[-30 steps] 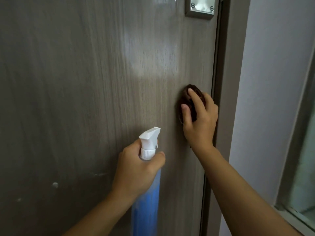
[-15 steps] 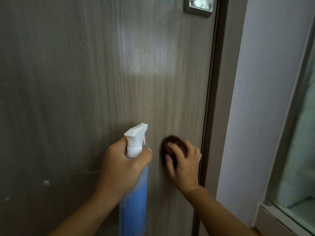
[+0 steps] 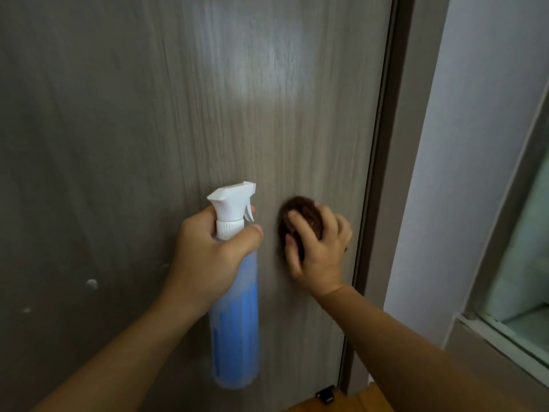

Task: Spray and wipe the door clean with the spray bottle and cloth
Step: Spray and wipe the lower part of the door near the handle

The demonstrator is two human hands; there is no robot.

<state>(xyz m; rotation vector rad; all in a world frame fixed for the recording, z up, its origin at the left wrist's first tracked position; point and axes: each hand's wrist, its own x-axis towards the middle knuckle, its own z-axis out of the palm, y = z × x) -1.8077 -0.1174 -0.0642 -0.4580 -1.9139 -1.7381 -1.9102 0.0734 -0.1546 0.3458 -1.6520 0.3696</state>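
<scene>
A grey wood-grain door (image 3: 148,129) fills the left and middle of the head view. My left hand (image 3: 211,257) grips the neck of a blue spray bottle (image 3: 237,328) with a white trigger head, nozzle pointing right, close to the door. My right hand (image 3: 318,251) holds a bunched dark brown cloth (image 3: 306,215) and presses it against the door near its right edge, just right of the bottle. Most of the cloth is hidden under my fingers.
The door frame (image 3: 383,173) runs down beside my right hand, with a pale wall (image 3: 475,144) beyond it. A glass panel with a sill (image 3: 511,331) is at the far right. A small black doorstop (image 3: 325,394) sits at the floor by the door's bottom edge.
My right hand has slid the cloth down the door from near the frame at mid height to a lower spot beside the bottle. The view has tilted down; the metal plate at the top is gone.
</scene>
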